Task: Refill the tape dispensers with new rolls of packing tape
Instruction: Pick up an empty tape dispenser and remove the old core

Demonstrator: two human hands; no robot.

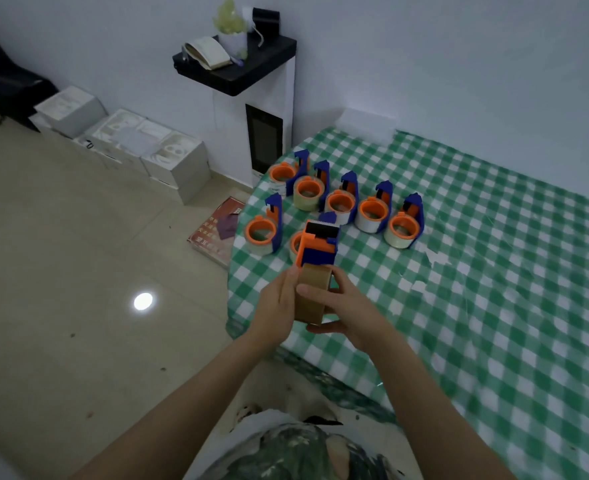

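I hold a blue and orange tape dispenser above the near left corner of the table, its toothed blade end pointing away from me. A brown roll of packing tape sits in its lower end, between my hands. My left hand lies against the roll's left side with its fingers fairly straight. My right hand curls round the roll from the right, thumb across its face. Several blue and orange dispensers with clear or pale rolls stand on the table behind.
A green and white checked cloth covers the table, whose left edge drops to a beige tiled floor. White boxes line the wall. A narrow white stand with a black top stands by the table's far corner. A red booklet lies on the floor.
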